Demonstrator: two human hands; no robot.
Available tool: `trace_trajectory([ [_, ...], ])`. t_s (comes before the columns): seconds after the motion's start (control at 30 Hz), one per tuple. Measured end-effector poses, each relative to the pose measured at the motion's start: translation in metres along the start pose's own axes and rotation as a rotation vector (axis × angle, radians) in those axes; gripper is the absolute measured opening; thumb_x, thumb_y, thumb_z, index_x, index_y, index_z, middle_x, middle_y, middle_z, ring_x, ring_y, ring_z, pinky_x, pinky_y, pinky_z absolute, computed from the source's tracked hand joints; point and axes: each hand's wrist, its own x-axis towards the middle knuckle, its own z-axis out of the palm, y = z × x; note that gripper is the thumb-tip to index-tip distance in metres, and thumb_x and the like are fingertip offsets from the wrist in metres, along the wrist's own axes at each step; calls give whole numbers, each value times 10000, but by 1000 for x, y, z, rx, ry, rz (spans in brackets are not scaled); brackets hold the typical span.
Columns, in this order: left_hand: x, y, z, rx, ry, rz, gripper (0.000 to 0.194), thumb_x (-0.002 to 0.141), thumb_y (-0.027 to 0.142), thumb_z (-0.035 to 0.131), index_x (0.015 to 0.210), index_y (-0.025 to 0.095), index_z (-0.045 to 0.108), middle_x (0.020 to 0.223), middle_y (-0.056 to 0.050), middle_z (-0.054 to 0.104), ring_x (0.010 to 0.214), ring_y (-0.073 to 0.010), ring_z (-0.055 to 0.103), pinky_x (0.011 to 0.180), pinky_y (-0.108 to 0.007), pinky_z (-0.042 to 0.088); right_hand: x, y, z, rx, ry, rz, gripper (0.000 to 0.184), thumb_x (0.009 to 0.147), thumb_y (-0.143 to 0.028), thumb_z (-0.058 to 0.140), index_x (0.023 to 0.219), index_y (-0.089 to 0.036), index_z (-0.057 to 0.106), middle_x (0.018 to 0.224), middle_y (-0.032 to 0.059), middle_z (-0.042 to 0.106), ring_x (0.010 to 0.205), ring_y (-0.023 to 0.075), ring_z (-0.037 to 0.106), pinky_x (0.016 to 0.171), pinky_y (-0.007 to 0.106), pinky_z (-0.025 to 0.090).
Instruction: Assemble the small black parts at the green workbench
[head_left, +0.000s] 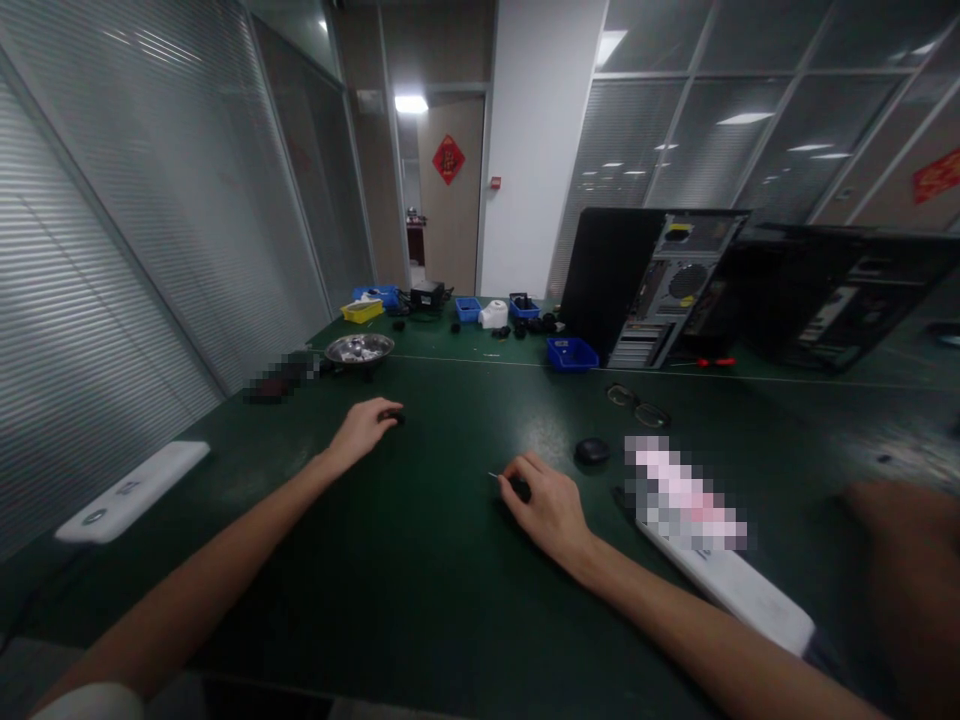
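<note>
- black-handled tool (519, 488) with a thin metal shaft: it is in the right hand (549, 502), low over the green table (420, 600) or resting on it, which cannot be told; the shaft points to the left, past the fingertips.
- the right hand's fingers are curled nearly closed, thumb and forefinger pinched about the dark handle, the back of the hand turned up.
- the left hand (363, 430) is farther out on the table, well apart from the right, its thumb and fingers bent toward each other with only a narrow gap, around a small dark object (391, 414); what that object is cannot be made out.
- a black mouse-shaped object (592, 451) lies just beyond the right hand, with a pair of glasses (636, 407) behind it.
- to the right of the right hand a long white device (750, 595) lies slantwise, its far end by a pixelated pink patch (679, 490).
- a shallow metal dish (336, 350) with small pale pieces in it stands beyond the left hand.
- another white device (135, 495) lies near the table's left edge.
- a blue bin (568, 363) sits in front of a black computer tower (609, 285).
- at the right edge there is another person's arm (911, 580), blurred.
</note>
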Motion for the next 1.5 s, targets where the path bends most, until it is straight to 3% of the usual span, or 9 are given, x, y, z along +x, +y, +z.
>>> trace_trajectory([
  [0.13,4,-82,-36,260,170,-123,281,912,239,546,1104,190,745,1202,-86,689,1115,-254,626,1010,-373,471,0,-2,-1,-4,-1,-8,163,969,-349,534,911,-243,644,928,3,656,773,151,624,637,267,391],
  [0.2,1,-107,-47,352,216,-164,299,906,232,524,1100,174,744,1188,-103,691,1110,-266,623,1007,-384,472,0,-2,-1,-3,-3,-12,156,969,-346,536,916,-244,643,925,1,653,769,149,621,633,269,388],
  [0.27,-2,-119,-50,424,223,-178,317,906,224,500,1106,167,739,1177,-118,688,1112,-277,614,1005,-392,472,0,-3,-2,1,-6,-15,155,971,-344,534,923,-243,642,931,1,652,767,148,619,633,271,391],
  [0.5,-3,-107,-43,599,204,-164,376,883,144,440,1151,149,703,1185,-157,634,1087,-307,583,932,-396,499,-1,-4,-3,17,-18,-29,166,975,-337,522,925,-236,645,940,18,655,778,155,621,675,271,430],
  [0.7,-5,-99,-48,578,156,-222,390,903,139,405,1179,151,680,1219,-152,603,1089,-296,581,903,-385,506,-1,-3,-2,33,-31,-27,162,973,-336,525,921,-238,643,951,16,656,760,152,620,684,271,443],
  [0.97,-6,-87,-49,511,185,-256,372,886,149,441,1176,121,672,1243,-163,619,1146,-309,562,1011,-416,467,0,-3,-3,18,-36,-27,166,972,-343,524,931,-242,650,953,11,657,768,146,623,668,269,438],
  [1.13,-2,-98,-55,475,196,-291,349,885,191,475,1142,132,704,1221,-153,659,1147,-295,601,1046,-402,456,0,-2,-1,15,-42,-26,159,972,-336,525,934,-241,647,953,8,653,777,148,624,676,269,432],
  [1.33,7,-114,-68,290,76,-328,310,843,182,534,1071,141,741,1144,-105,734,1100,-253,664,965,-309,513,0,-2,-1,14,-44,-30,156,974,-328,525,938,-237,646,951,10,651,783,149,623,688,272,428],
  [1.5,3,-109,-70,245,136,-304,311,855,200,524,1061,150,751,1150,-105,735,1108,-257,670,1001,-326,504,0,-2,-2,17,-55,-28,159,973,-342,526,951,-239,646,966,11,653,777,151,619,665,274,421],
])
